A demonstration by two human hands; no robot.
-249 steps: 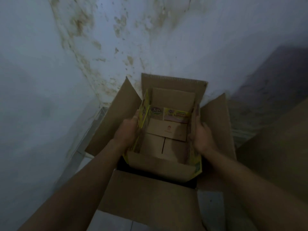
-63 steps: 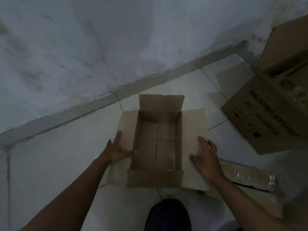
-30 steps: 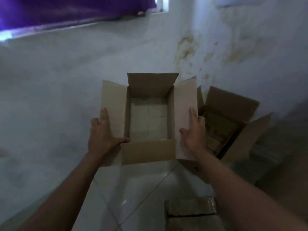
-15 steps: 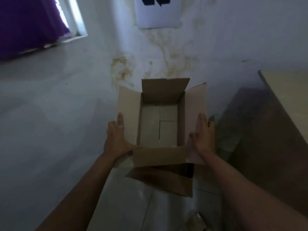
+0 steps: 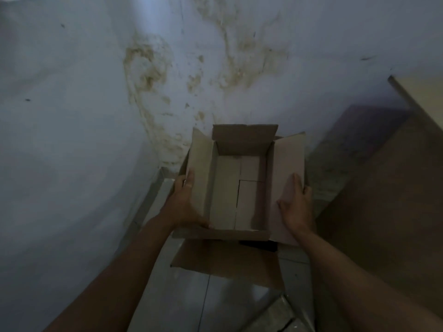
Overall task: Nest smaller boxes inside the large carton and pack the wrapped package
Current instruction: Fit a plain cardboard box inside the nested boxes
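An open, empty brown cardboard box (image 5: 237,192) with its flaps spread is held level in the air. My left hand (image 5: 184,204) grips its left flap and side. My right hand (image 5: 296,204) grips its right flap. Directly below it lies the large carton (image 5: 227,259), of which I see mainly the near flap and a dark gap of its opening; the held box hides what is inside. A corner of the wrapped package (image 5: 275,317) shows on the floor at the bottom edge.
A stained white wall (image 5: 167,80) stands close behind the boxes. A tall brown panel or piece of furniture (image 5: 388,188) rises on the right. Pale floor tiles (image 5: 191,303) run between my arms.
I have carried the empty box from the floor to the right, and it now hangs lower, straight over the large carton by the wall. Both hands keep the same grip.
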